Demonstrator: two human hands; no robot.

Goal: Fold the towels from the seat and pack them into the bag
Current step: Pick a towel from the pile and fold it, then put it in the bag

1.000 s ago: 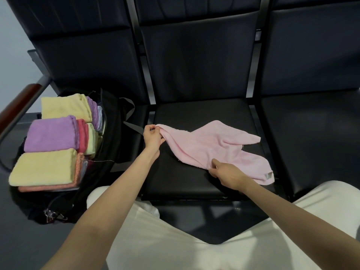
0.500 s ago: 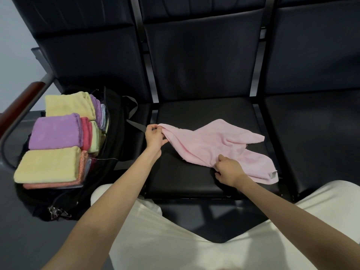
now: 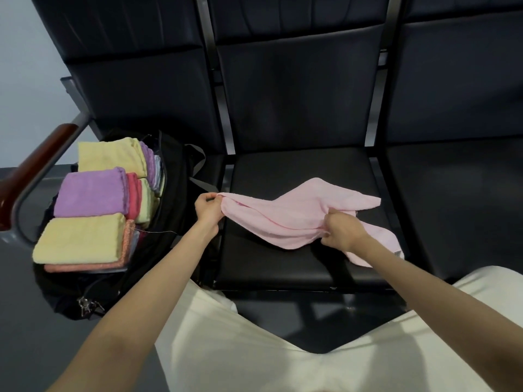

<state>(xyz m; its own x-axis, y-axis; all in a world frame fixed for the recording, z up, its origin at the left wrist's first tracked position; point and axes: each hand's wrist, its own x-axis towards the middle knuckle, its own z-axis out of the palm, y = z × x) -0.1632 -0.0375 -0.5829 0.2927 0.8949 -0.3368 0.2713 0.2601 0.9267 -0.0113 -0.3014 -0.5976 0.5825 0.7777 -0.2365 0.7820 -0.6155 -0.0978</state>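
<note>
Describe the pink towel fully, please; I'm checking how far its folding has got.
The pink towel is pale, soft terry-like cloth, unfolded and rumpled, stretched across the middle black seat. The left hand pinches its left corner; the right hand grips its near edge, lifting the cloth between them. The far right corner lies on the seat, and a tail with a small tag trails behind the right wrist. No neat fold shows yet.

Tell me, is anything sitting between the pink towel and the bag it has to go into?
Nothing visible does. The pink towel hangs between the left hand and right hand over the seat. The bag lies open directly beside it, though folded towels already crowd its opening.
</note>
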